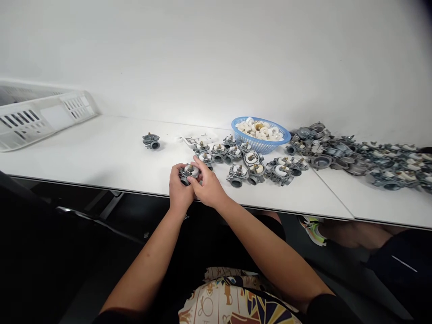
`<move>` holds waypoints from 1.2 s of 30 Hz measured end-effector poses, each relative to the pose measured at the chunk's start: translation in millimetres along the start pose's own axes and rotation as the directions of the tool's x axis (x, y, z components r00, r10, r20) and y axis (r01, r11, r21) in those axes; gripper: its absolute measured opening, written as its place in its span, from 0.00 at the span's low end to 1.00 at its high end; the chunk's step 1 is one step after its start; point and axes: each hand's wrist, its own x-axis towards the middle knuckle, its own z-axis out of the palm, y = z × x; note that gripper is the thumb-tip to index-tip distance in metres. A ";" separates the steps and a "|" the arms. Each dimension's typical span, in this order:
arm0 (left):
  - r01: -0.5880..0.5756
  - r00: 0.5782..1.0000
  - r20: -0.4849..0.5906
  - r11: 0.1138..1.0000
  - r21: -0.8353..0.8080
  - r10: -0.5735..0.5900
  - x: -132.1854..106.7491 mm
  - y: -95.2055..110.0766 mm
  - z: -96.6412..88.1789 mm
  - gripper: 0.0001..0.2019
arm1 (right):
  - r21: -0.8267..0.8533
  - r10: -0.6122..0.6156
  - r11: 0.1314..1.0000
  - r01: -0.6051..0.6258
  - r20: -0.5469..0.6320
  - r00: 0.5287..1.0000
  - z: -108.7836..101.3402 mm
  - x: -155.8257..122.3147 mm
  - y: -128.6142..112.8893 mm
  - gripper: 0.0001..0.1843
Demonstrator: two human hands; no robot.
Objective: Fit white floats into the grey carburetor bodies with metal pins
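Near the table's front edge, a grey metal carburetor body (189,171) with a white plastic float on top is held between both hands. My left hand (180,186) wraps around its left side. From the right, my right hand (207,182) grips it, with thumb and fingers at the white float. Just behind and to the right stand several more carburetor bodies (235,154) with white floats and brass tips. One separate carburetor body (150,140) sits farther left. A small white tray (202,140) with thin little parts lies behind my hands.
A blue plastic basket (261,143) filled with white floats stands at the back. Right of it spreads a large pile of carburetor bodies (320,146). A white slatted crate (47,118) is at the far left. Another person's leg (351,236) shows below the table at right.
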 end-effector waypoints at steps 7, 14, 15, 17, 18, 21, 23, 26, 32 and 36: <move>-0.094 0.995 -0.008 0.985 0.142 0.096 2.1 -6.2 -8.3 0.25 | -0.090 -0.006 0.996 0.014 0.091 0.996 -1.5 7.0 -7.8 0.40; -0.130 0.986 -0.076 0.967 0.220 0.150 6.0 -13.6 -9.0 0.23 | -0.033 -0.047 0.998 0.044 -0.092 0.995 20.4 6.0 8.3 0.33; -0.133 0.985 -0.076 0.966 0.221 0.153 6.0 -14.1 -9.1 0.23 | -0.019 -0.050 0.999 0.048 -0.106 0.993 22.5 5.2 8.7 0.32; -0.140 0.985 -0.070 0.966 0.218 0.159 5.7 -14.8 -10.0 0.23 | -0.001 -0.057 0.998 0.057 -0.112 0.992 25.0 3.7 7.9 0.33; -0.141 0.985 -0.065 0.967 0.213 0.158 5.4 -15.1 -10.7 0.24 | -0.001 -0.062 0.998 0.062 -0.110 0.992 25.4 3.2 7.1 0.33; -0.122 0.990 -0.045 0.973 0.195 0.133 4.6 -16.3 -13.9 0.26 | -0.038 -0.097 0.995 0.093 -0.126 0.987 25.0 2.9 5.2 0.32; -0.095 0.994 -0.032 0.978 0.183 0.103 4.8 -18.0 -16.5 0.29 | -0.069 -0.131 0.990 0.123 -0.137 0.982 24.6 3.3 6.0 0.29; -0.047 0.999 0.020 0.992 0.117 0.045 6.8 -22.7 -21.5 0.31 | -0.083 -0.168 0.984 0.157 -0.158 0.973 25.6 3.6 10.4 0.25; 0.037 0.977 0.212 0.988 -0.149 -0.004 26.0 -31.1 -42.3 0.35 | -0.088 -0.200 0.979 0.186 -0.198 0.959 31.8 3.8 22.3 0.20; -0.010 0.933 0.357 0.997 -0.082 0.039 48.1 -28.7 -56.6 0.30 | -0.106 -0.222 0.973 0.203 -0.211 0.952 35.2 5.2 25.7 0.20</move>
